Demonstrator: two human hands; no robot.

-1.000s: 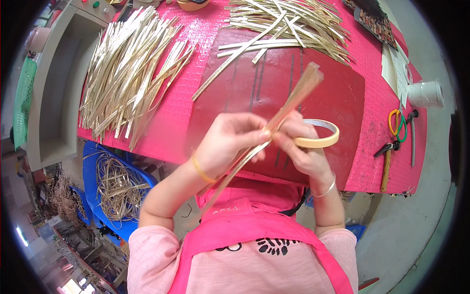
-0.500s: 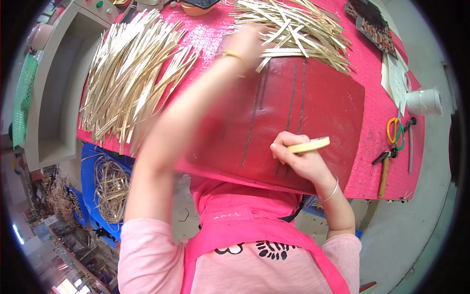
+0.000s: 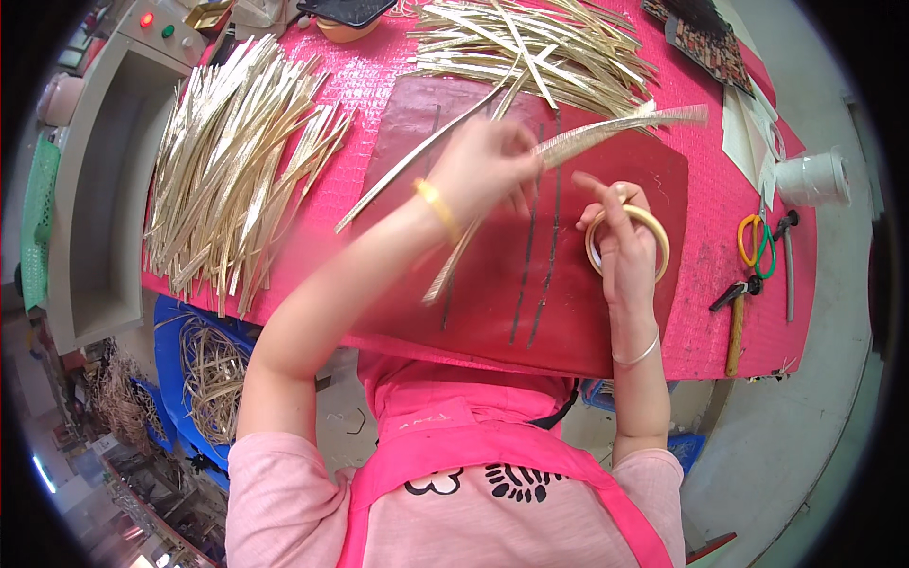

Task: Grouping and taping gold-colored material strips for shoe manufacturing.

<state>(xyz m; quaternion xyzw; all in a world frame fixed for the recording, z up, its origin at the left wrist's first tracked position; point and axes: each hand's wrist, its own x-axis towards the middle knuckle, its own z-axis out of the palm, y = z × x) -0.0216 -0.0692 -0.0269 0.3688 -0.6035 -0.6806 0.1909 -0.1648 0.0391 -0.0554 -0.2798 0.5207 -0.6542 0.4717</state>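
My left hand (image 3: 485, 168), a little blurred, is closed over the red mat (image 3: 606, 327) and pinches gold strips. From its fingertips a flat gold strip (image 3: 615, 127) sticks out to the right, and another end hangs down below the hand toward the near side. A long gold strip (image 3: 398, 172) slants across the mat's left part beside this hand. On the right, my right hand (image 3: 630, 241) holds a roll of pale yellow tape (image 3: 664, 248), its fingers curled at the ring. Dark straight lines run lengthwise on the mat.
Gold strips lie in a large pile (image 3: 232, 180) at left and another pile (image 3: 530, 47) at the back. Scissors (image 3: 748, 241), a wooden-handled tool (image 3: 736, 336) and a white spool (image 3: 812, 178) sit at right. A blue container (image 3: 180, 379) with strips stands lower left.
My left hand has come back from the far pile toward me with gold strips in it. My right hand has lifted and turned, so the tape roll now shows its ring.
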